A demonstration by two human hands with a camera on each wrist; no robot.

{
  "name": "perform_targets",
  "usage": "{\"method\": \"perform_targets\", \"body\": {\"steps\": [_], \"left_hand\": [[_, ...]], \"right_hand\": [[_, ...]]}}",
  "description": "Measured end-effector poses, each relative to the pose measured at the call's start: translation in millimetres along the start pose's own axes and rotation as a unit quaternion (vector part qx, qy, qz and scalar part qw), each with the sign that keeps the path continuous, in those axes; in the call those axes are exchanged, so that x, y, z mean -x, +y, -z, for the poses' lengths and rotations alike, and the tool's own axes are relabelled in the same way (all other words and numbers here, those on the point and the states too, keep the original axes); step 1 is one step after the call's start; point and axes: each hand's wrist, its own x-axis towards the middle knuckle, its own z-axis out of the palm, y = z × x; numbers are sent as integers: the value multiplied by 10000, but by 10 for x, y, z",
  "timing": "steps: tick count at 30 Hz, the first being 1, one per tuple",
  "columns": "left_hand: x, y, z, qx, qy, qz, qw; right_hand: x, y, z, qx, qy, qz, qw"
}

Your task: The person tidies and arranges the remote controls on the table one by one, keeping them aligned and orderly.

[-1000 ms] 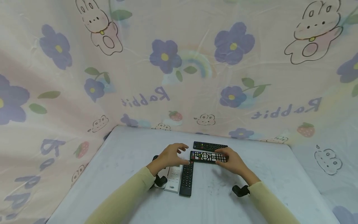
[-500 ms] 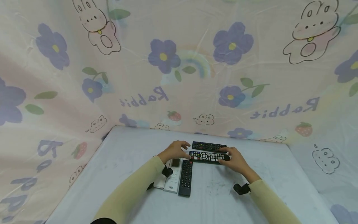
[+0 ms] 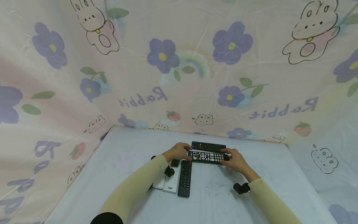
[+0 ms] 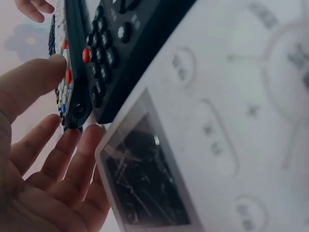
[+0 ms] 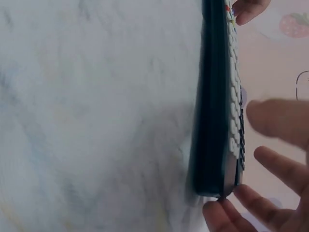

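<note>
A black remote control with white buttons (image 3: 208,157) lies crosswise on the table. My left hand (image 3: 178,151) is at its left end, and in the left wrist view the thumb (image 4: 53,70) overlaps its buttons while the other fingertips sit right at the end. My right hand (image 3: 234,159) is at the right end. In the right wrist view two fingertips meet that end's corner, with the thumb (image 5: 270,118) extended beside the buttons. Just behind lies a second black remote control (image 3: 207,145), parallel to it.
A third black remote control (image 3: 185,180) points lengthwise toward me below the left hand. Beside it lies a white remote control (image 3: 172,180) with a small screen, and a further white object (image 3: 158,183) partly under my left sleeve. Printed fabric (image 3: 195,93) encloses the table (image 3: 251,199).
My left hand has come right and closed in on the near remote's left end. The right hand has slid slightly outward, exposing more of the right end. The remotes have stayed in place.
</note>
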Motion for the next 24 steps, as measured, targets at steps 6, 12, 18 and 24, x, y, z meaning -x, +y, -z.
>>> {"method": "perform_targets", "body": {"steps": [6,12,18,24], "left_hand": [[-60,-21,-33,-67,-63,24,10000],[-49,22,-24,-33,-115,59,9999],[-39,26,-34,94,-144,147,9997],[-68,-23,-71,86,-77,152,9998]], "right_hand": [[-32,45,-27,-60,-51,-184,9998],[-49,47,-43,1,-110,-370,9993],[-68,47,-59,-17,-143,-379,9992],[-76,85,-85,-25,-157,-403,9991]]}}
